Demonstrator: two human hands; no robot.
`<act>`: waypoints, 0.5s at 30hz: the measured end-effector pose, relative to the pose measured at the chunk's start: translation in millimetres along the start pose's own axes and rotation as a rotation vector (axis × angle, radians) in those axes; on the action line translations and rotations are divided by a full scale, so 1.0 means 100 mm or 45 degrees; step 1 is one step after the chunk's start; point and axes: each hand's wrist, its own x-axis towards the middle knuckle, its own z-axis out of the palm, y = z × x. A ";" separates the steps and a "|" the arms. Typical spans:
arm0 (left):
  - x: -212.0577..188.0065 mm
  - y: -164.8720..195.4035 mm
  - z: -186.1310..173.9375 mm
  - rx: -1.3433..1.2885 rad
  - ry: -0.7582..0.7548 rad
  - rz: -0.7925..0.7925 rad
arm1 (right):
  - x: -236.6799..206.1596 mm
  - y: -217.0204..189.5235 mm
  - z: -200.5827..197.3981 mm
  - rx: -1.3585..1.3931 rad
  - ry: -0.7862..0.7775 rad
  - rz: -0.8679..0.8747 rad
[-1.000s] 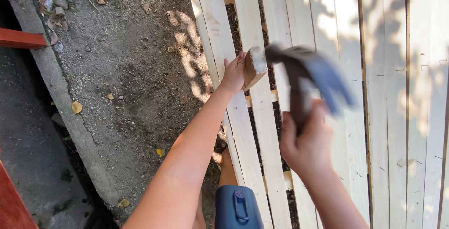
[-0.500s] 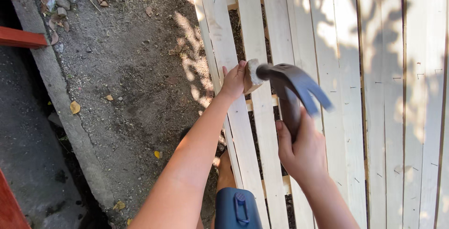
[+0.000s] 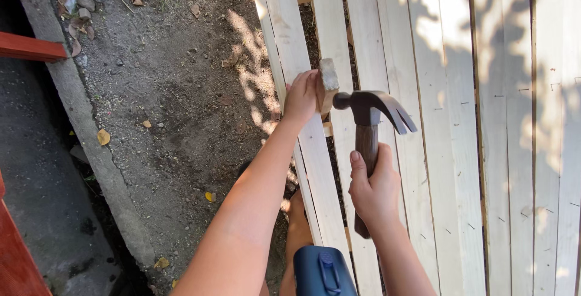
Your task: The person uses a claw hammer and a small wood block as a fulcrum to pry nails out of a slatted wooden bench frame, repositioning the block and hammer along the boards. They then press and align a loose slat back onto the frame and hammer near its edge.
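Gripping the wooden handle of a claw hammer [image 3: 368,128] with the right hand [image 3: 374,192], now lower than a second ago, its round face nearly touching a small wooden block [image 3: 327,84]. Pinching that block with the left hand [image 3: 301,96], against the edge of a pale plank [image 3: 290,36]. Striking again, probably. Lying beyond, bare dirt ground [image 3: 181,90].

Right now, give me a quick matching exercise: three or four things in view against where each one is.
Things:
1. dark claw hammer with wooden handle
2. small pale wooden block
3. dark blue plastic container
4. red wooden beam

Places:
A. bottom edge, between the forearms
B. gripped in the right hand
C. far left, over the concrete curb
D. held by the left hand against a pale wooden slat

Pairs: 1-B, 2-D, 3-A, 4-C
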 end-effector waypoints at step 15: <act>-0.60 -0.97 0.01 -0.099 0.063 -0.418 | 0.30 1.02 0.16 0.765 -0.162 0.573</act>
